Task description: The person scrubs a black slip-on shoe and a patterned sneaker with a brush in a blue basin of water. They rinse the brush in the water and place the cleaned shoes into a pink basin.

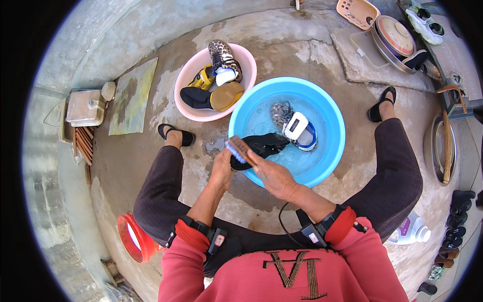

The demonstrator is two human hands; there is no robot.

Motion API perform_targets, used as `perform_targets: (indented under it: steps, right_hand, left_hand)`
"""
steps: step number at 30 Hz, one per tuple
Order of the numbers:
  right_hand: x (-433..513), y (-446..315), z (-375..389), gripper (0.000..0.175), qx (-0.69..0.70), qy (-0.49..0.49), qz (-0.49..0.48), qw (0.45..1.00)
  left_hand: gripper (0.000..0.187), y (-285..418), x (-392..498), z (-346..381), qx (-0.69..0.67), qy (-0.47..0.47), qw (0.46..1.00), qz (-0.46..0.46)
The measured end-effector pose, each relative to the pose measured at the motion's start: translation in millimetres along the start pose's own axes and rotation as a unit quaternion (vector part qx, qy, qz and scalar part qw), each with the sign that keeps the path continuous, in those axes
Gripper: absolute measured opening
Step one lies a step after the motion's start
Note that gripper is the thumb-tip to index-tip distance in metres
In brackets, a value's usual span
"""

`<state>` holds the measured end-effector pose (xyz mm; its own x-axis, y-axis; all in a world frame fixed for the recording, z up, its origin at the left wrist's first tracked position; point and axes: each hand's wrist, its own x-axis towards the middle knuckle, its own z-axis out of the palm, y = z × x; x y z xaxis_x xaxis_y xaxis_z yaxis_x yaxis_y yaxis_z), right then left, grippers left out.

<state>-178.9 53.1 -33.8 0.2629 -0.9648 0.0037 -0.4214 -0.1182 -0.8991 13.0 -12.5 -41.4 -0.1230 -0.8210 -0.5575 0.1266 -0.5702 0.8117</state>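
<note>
My right hand [276,178] grips a wooden scrub brush [241,148] with pale bristles, which lies across a black shoe [266,145]. That shoe rests over the near left rim of a blue basin [338,151] of water. At its near end my left hand [222,168] holds it, the fingers partly hidden behind the shoe and brush. In the water beyond sits a leopard-print sneaker [282,113] with a white tongue and blue lining, partly under the surface.
A pink basin [246,96] with several shoes stands at the far left of the blue one. By my left leg is a red bucket [122,238]; by my right leg, a white plastic jug [411,230]. A metal basin [430,151] and several shoes [460,204] line the right side.
</note>
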Motion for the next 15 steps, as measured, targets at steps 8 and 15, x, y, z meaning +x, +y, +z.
perform_targets:
  steps: [8, 15]
  right_hand:
    - [-2.5, 56.1, -12.5, 0.05, -0.164, -0.041, 0.21, 0.963]
    - [1.7, 41.3, -19.3, 0.05, -0.071, -0.004, 0.191, 0.979]
  left_hand:
    - [0.041, -4.7, 1.9, -0.6, -0.003, 0.017, 1.0, -0.024]
    - [0.04, -3.1, 2.7, -2.5, 0.038, 0.01, 0.999, -0.018]
